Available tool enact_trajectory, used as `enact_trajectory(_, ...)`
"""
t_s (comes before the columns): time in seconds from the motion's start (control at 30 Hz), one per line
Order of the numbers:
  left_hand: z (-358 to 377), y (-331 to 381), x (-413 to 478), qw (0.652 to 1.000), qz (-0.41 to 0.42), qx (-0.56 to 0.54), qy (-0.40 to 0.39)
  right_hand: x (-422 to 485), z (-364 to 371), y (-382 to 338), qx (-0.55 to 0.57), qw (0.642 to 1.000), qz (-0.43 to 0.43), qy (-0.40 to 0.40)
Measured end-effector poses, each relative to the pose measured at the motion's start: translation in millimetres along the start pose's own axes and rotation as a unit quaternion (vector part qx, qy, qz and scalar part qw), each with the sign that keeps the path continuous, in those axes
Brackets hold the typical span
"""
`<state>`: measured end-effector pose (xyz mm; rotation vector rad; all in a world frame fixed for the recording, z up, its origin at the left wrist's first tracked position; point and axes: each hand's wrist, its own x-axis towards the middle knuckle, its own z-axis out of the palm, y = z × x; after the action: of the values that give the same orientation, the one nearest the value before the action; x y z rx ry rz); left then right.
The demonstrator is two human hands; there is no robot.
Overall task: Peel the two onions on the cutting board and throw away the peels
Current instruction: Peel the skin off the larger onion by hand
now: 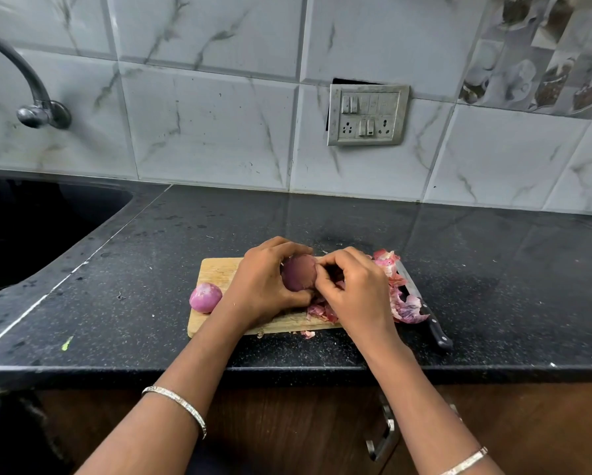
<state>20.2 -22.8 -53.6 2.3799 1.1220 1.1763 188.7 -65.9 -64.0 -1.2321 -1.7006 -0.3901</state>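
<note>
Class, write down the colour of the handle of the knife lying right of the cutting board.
Black; the knife handle shows best in the head view.

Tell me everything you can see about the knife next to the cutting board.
The knife lies flat on the dark counter, just right of the wooden cutting board. Its steel blade points away toward the wall; the black riveted handle lies nearest the counter's front edge. Loose onion peels cover the blade's middle.
</note>
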Motion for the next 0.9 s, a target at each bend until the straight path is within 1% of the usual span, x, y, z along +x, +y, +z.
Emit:
enact_trajectory(0.1, -0.1, 0.3, -0.5, 1.0, -0.001, -0.002, 0.001, -0.3, 2.7, -2.0, -0.057, 0.998, -0.018, -0.004)
enact_trajectory(0.23, 0.6, 0.4, -0.6, 1.0, 0.0, -0.009, 0.004, 0.0, 5.7, -4.5, -0.079, 0.997, -0.014, -0.007)
enact_trajectory(0.43, 1.1, -0.2, -0.4, 0.999, 0.002, -0.041, 0.009, 0.7, 5.5, -6.2, -0.063, 0.998, 0.026, -0.009)
enact_trajectory(0.6, 0.5, -0.3, -0.2, 0.997, 0.004, -0.073, 0.011, 1.5, 3.1, -3.9, -0.032, 0.996, 0.088, 0.01)
enact_trajectory(0.73, 2.9, -3.2, 1.2, 0.996, 0.002, -0.089, 0.001, 2.7, 3.1, -2.9, -0.011, 0.994, 0.108, 0.015)
enact_trajectory(0.9, 4.2, -8.0, 2.8, 0.996, 0.008, -0.088, -0.008, 2.9, -2.0, 1.0, 0.034, 0.988, 0.143, 0.051)
